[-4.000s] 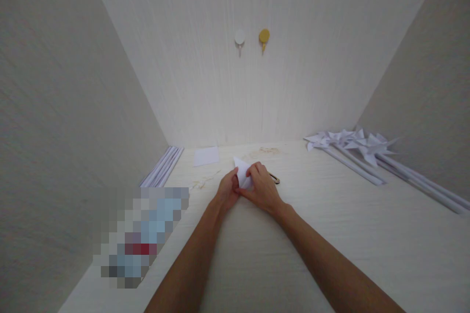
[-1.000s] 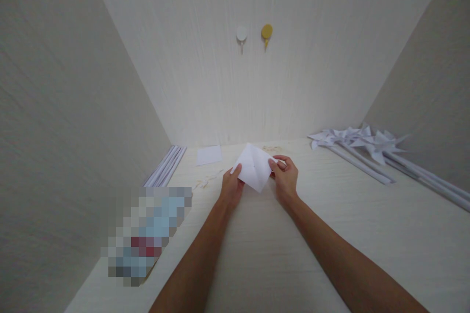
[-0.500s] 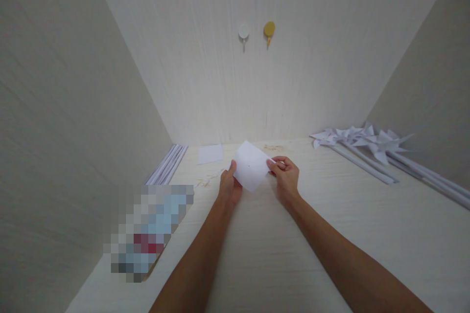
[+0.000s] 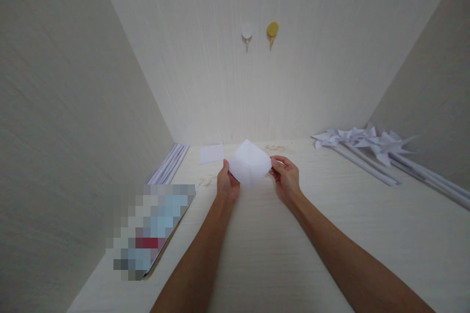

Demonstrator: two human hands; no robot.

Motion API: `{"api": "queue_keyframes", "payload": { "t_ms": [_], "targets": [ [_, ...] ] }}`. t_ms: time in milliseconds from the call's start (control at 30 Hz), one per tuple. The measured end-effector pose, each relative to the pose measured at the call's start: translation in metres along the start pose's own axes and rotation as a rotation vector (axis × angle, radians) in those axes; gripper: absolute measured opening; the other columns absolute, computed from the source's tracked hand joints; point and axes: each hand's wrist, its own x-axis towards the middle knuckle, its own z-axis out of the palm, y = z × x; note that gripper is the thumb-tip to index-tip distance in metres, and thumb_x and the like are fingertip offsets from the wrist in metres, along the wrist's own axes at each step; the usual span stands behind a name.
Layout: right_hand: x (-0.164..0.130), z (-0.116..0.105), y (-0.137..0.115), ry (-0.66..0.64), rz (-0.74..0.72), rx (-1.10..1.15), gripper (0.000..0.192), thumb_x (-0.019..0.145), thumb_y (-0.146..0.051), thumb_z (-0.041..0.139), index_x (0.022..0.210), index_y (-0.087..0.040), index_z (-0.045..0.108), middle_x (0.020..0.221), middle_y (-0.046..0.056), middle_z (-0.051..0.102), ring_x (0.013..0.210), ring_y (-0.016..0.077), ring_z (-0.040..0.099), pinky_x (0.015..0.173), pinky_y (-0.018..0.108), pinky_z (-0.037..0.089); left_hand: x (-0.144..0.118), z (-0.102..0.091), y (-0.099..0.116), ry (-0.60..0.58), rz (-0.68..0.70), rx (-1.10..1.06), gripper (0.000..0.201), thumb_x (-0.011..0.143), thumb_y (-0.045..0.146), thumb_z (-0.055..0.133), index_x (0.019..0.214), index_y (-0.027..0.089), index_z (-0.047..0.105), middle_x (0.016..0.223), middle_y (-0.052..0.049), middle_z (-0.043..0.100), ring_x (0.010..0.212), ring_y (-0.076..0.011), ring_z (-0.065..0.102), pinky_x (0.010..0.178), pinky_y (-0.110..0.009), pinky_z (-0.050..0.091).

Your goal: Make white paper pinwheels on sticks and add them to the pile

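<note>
Enclosed by pale streaked walls (image 4: 205, 88), works over a white table (image 4: 257, 254) beside a pixelated object (image 4: 163, 227) with no legible print. Holds a creased white paper sheet (image 4: 249, 161) up between left hand (image 4: 226, 183) and right hand (image 4: 288, 178), both pinched on opposite corners. Seems to be spreading it, calling for light, even tension.

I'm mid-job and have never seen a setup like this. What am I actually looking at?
There is no machine: these are a person's bare hands, seen from a camera worn on the head, looking forward and down. The left hand and right hand hold a white paper sheet at its left and right sides, above a pale table. On the table, toward the left, are another sheet, a bundle of white rods and a pixelated item, unidentifiable. At right lie pointed paper shapes and more rods.
</note>
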Motion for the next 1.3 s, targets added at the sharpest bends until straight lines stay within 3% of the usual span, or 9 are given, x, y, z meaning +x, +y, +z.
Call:
{"api": "queue_keyframes", "payload": {
  "t_ms": [200, 367, 467, 633, 733, 900, 1100, 1300],
  "targets": [
    [0.002, -0.002, 0.001, 0.093, -0.032, 0.044, 0.022, 0.05, -0.029, 0.071, 0.064, -0.017, 0.057, 0.05, -0.003, 0.059, 0.044, 0.0073, 0.05, 0.042, 0.02, 0.04, -0.006, 0.004, -0.003, -0.063, 0.045, 0.09, 0.023, 0.073, 0.036, 0.056, 0.077, 0.014, 0.06, 0.082, -0.007, 0.067, 0.084, -0.0163, 0.061, 0.072, -0.026, 0.049],
    [0.003, -0.004, -0.001, 0.152, -0.054, 0.008, 0.023, 0.053, -0.029, 0.07, 0.066, -0.016, 0.057, 0.05, -0.003, 0.059, 0.043, 0.0068, 0.05, 0.042, 0.019, 0.04, -0.007, 0.0, -0.012, -0.189, 0.025, 0.408, 0.031, 0.053, 0.029, 0.073, 0.076, 0.011, 0.064, 0.072, -0.007, 0.067, 0.068, -0.0175, 0.062, 0.064, -0.03, 0.049],
    [0.003, -0.006, -0.002, 0.175, -0.107, -0.091, 0.022, 0.056, -0.03, 0.069, 0.069, -0.016, 0.058, 0.05, -0.003, 0.06, 0.044, 0.0076, 0.051, 0.043, 0.02, 0.04, -0.007, -0.002, -0.015, -0.189, 0.051, 0.501, 0.029, 0.049, 0.025, 0.075, 0.072, 0.01, 0.065, 0.071, -0.007, 0.067, 0.063, -0.0165, 0.06, 0.059, -0.029, 0.049],
    [0.002, -0.009, -0.005, 0.166, -0.271, -0.292, 0.021, 0.062, -0.033, 0.065, 0.067, -0.015, 0.057, 0.058, 0.0, 0.062, 0.054, 0.0103, 0.056, 0.053, 0.024, 0.043, -0.007, -0.001, -0.01, -0.097, 0.118, 0.429, 0.027, 0.049, 0.026, 0.074, 0.069, 0.011, 0.065, 0.072, -0.007, 0.066, 0.059, -0.0133, 0.058, 0.054, -0.025, 0.047],
    [0.001, -0.005, -0.004, 0.074, -0.186, -0.279, 0.026, 0.061, -0.038, 0.064, 0.067, -0.015, 0.057, 0.058, 0.0, 0.061, 0.052, 0.0093, 0.052, 0.048, 0.022, 0.04, -0.008, 0.0, -0.009, -0.089, 0.136, 0.415, 0.03, 0.049, 0.028, 0.074, 0.071, 0.011, 0.065, 0.073, -0.007, 0.067, 0.059, -0.0123, 0.057, 0.053, -0.024, 0.047],
    [-0.002, 0.003, -0.002, -0.097, 0.086, -0.023, 0.03, 0.053, -0.039, 0.07, 0.061, -0.014, 0.057, 0.049, -0.004, 0.051, 0.042, 0.0042, 0.041, 0.035, 0.017, 0.027, -0.009, 0.0, -0.014, -0.216, 0.097, 0.491, 0.035, 0.05, 0.033, 0.073, 0.076, 0.01, 0.066, 0.075, -0.008, 0.067, 0.061, -0.015, 0.059, 0.055, -0.026, 0.047],
    [0.001, 0.001, -0.005, -0.015, 0.128, 0.161, 0.027, 0.044, -0.027, 0.075, 0.05, -0.013, 0.053, 0.038, -0.008, 0.042, 0.034, 0.0004, 0.03, 0.031, 0.015, 0.02, -0.012, -0.001, -0.016, -0.398, 0.004, 0.589, 0.027, 0.051, 0.029, 0.072, 0.071, 0.012, 0.067, 0.072, -0.007, 0.067, 0.062, -0.0132, 0.057, 0.06, -0.026, 0.045],
    [0.004, -0.002, -0.006, 0.018, 0.132, 0.273, 0.025, 0.049, -0.021, 0.073, 0.05, -0.014, 0.05, 0.038, -0.008, 0.043, 0.034, 0.0007, 0.032, 0.03, 0.013, 0.022, -0.014, 0.0, -0.013, -0.461, -0.01, 0.659, 0.018, 0.053, 0.027, 0.07, 0.063, 0.013, 0.066, 0.062, -0.002, 0.064, 0.058, -0.009, 0.052, 0.055, -0.02, 0.04]
  ]
}}
